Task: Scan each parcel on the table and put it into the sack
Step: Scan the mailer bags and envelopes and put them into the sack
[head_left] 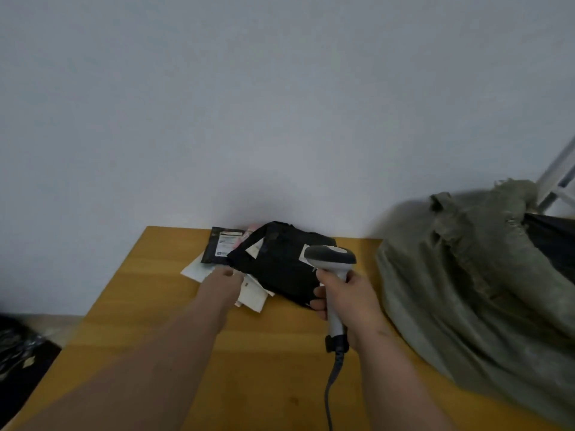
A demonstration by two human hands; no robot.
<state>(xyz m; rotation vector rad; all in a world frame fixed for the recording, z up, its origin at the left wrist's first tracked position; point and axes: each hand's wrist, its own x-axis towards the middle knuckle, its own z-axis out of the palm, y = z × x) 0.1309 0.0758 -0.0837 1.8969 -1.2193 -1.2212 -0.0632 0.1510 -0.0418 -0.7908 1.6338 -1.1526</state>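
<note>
A pale wall (pixel 280 104) is filling the upper half of the view and meeting the far edge of the wooden table (pixel 149 306). The table is stretching from that wall down toward the camera, its left edge running diagonally and dropping off to a dark floor area with dark bags (pixel 18 349). A wide strip of bare tabletop is lying open on the left and in the near middle, between the two forearms.

The grey-green sack (pixel 473 281) is slumping over the table's right edge, its crumpled mouth rising near the wall, beside a metal frame (pixel 557 178) in the corner.

The parcels are sitting in one heap at the far middle of the table, close to the wall. A large black parcel (pixel 280 269) is lying on top, a smaller black parcel (pixel 222 245) with a white label is showing at the back left, and white flat parcels (pixel 252 295) are poking out from underneath toward the near edge of the heap.

The right hand (pixel 345 298) is wrapping its fingers round the handle of a grey-and-white scanner (pixel 331 259), whose head is hanging over the large black parcel; its cable (pixel 331 384) is trailing down toward the camera.

The left hand (pixel 222 283) is reaching to the heap's left corner, touching the white flat parcels; whether its fingers are pinching anything cannot be told.
</note>
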